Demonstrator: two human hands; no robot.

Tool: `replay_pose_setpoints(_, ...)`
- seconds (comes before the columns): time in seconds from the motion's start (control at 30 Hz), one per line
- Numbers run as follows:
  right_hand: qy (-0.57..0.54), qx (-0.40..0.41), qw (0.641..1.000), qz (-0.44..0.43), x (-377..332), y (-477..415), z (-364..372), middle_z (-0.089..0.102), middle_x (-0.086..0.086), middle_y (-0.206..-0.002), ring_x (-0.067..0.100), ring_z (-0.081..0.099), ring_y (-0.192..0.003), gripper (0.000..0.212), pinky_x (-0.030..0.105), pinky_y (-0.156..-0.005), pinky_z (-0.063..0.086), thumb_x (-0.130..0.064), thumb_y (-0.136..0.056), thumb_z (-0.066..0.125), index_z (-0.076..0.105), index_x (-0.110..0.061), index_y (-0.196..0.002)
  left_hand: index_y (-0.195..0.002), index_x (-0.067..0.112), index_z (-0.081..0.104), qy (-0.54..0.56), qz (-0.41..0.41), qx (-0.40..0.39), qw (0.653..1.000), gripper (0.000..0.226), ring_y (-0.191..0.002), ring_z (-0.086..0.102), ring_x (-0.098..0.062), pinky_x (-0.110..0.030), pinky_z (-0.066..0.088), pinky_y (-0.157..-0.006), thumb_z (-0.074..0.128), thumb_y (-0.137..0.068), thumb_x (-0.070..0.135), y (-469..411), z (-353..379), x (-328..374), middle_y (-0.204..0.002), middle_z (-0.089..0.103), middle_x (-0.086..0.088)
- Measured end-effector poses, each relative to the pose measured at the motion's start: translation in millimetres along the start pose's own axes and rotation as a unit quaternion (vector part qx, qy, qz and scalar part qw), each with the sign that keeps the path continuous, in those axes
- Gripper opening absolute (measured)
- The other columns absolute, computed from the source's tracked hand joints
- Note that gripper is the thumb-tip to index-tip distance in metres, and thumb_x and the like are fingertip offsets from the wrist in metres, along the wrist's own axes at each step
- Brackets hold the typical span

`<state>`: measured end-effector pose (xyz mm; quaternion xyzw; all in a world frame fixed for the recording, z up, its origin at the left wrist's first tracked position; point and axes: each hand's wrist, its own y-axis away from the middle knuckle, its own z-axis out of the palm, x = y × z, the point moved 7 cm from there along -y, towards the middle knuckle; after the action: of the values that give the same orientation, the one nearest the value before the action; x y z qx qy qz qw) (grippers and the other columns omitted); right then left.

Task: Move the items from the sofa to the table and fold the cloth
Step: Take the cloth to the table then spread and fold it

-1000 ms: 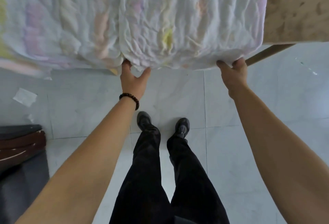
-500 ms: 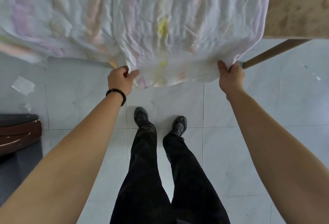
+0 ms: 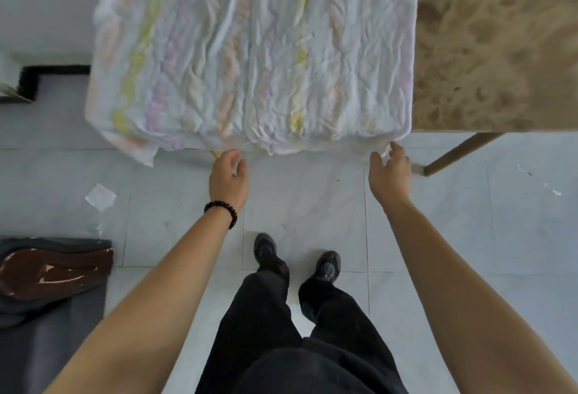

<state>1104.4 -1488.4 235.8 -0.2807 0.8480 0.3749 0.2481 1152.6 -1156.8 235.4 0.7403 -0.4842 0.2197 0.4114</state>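
- The cloth (image 3: 253, 49), white and crumpled with faint yellow, pink and lilac stripes, is spread over the left part of the bench (image 3: 488, 59); its near edge hangs slightly over the bench's front.
- The left hand (image 3: 228, 179) is held just below the cloth's near edge, fingers curled loosely; whether the grip has hold of the hem cannot be told.
- The right hand (image 3: 389, 174) is placed at the cloth's near right corner, fingertips at the hem, grip partly open; contact cannot be confirmed.
- A beaded bracelet (image 3: 221, 212) is worn on the left wrist.
- A scrap of paper (image 3: 100, 197) lies on the tiled floor (image 3: 312, 199).
- No readable writing or brand is seen.
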Motion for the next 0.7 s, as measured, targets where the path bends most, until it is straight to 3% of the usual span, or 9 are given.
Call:
replay_pose_setpoints(0.1,-0.004,0.007,0.998,-0.058,-31,43,-12,0.041,0.006,-0.147,0.022,0.045,-0.13,0.046,0.035,-0.102,0.037,-0.035,-0.102,0.043,0.039,-0.02,-0.146,-0.124,0.014,0.057,0.006,0.024,0.02,1.0,0.028,-0.11,0.053,-0.007,-0.022,0.04,-0.092,0.048,-0.099,0.024,42,-40,33,-0.121,0.059,0.005)
replay_pose_setpoints(0.23,0.003,-0.017,0.991,-0.135,-74,98,-13,0.048,-0.001,-0.141,0.017,0.05,-0.124,0.038,0.027,-0.093,0.039,-0.038,-0.103,0.04,0.051,-0.024,-0.137,-0.114,0.019,0.057,0.038,0.038,0.064,0.997,0.018,-0.104,0.052,-0.004,-0.008,0.037,-0.078,0.051,-0.098,0.024,92,-101,58,-0.109,0.057,0.016)
replay_pose_setpoints(0.37,-0.007,-0.049,0.978,-0.203,-117,135,5,0.055,-0.006,-0.13,0.01,0.052,-0.116,0.032,0.021,-0.087,0.036,-0.036,-0.103,0.044,0.058,-0.024,-0.129,-0.117,0.019,0.057,0.062,0.04,0.14,0.987,0.023,-0.103,0.054,-0.004,-0.007,0.038,-0.073,0.053,-0.097,0.028,108,-162,55,-0.109,0.058,0.011)
replay_pose_setpoints(0.53,0.039,-0.074,0.962,-0.261,-174,134,48,0.054,-0.017,-0.116,0.005,0.054,-0.101,0.031,0.023,-0.085,0.042,-0.036,-0.101,0.05,0.06,-0.026,-0.128,-0.116,0.022,0.057,0.06,0.026,0.136,0.989,0.021,-0.099,0.053,0.008,-0.01,0.041,-0.078,0.052,-0.097,0.028,65,-206,35,-0.105,0.059,0.015)
replay_pose_setpoints(0.6,0.049,-0.08,0.96,-0.263,-201,123,74,0.052,-0.02,-0.114,0.005,0.054,-0.103,0.031,0.025,-0.086,0.044,-0.034,-0.1,0.051,0.059,-0.026,-0.129,-0.113,0.022,0.058,0.073,0.006,0.143,0.987,0.018,-0.097,0.054,0.002,-0.014,0.042,-0.079,0.052,-0.097,0.028,31,-221,24,-0.104,0.059,0.013)
replay_pose_setpoints(0.7,0.062,-0.074,0.961,-0.258,-246,103,123,0.056,-0.017,-0.116,0.009,0.058,-0.11,0.03,0.031,-0.092,0.049,-0.031,-0.099,0.054,0.059,-0.025,-0.128,-0.113,0.02,0.058,0.102,-0.028,0.14,0.984,0.018,-0.099,0.056,-0.009,-0.006,0.038,-0.073,0.052,-0.098,0.026,-33,-243,6,-0.105,0.059,0.009)
